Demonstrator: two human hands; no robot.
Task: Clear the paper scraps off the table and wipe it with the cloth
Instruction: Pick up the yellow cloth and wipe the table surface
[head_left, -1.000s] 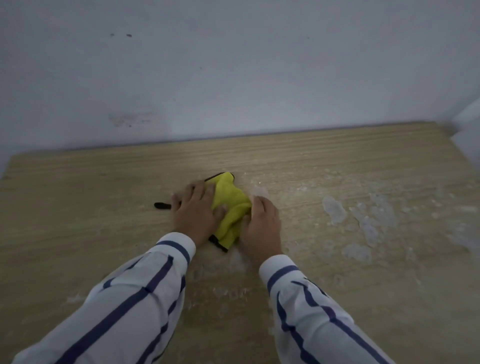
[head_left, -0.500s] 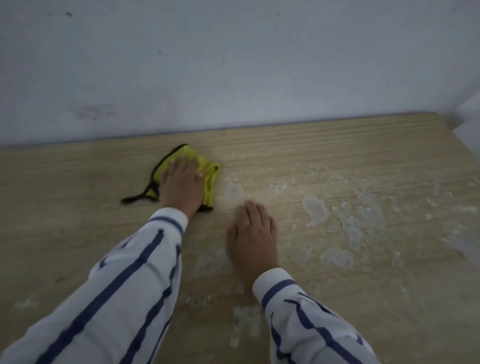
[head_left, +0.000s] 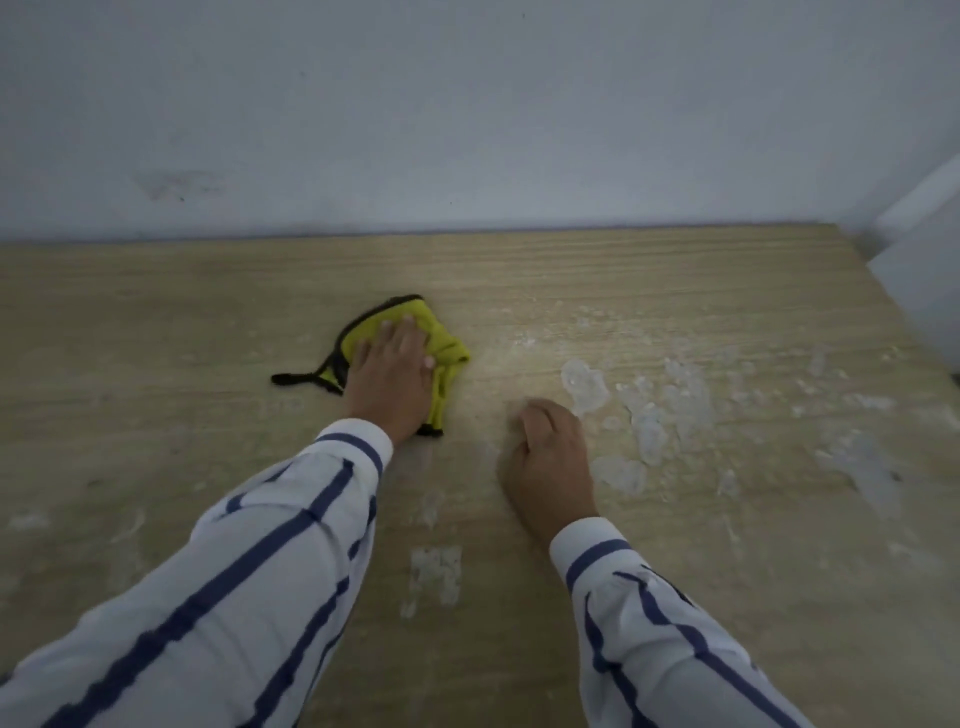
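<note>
- Cloth (head_left: 400, 340) lies bunched mid-table under the flat, spread left hand (head_left: 390, 382) (pressing, not gripping); it may skid.
- Right hand (head_left: 549, 460) curls loosely beside stuck paper scraps (head_left: 644, 410); wiping could smear them.

A big wall (head_left: 467, 104) fills the top half of the picture. It is pale grey-blue and plain, with a faint smudge (head_left: 176, 184) at the left. At the far right edge stands something white (head_left: 924, 260), like a corner. The light is dim and soft.
</note>
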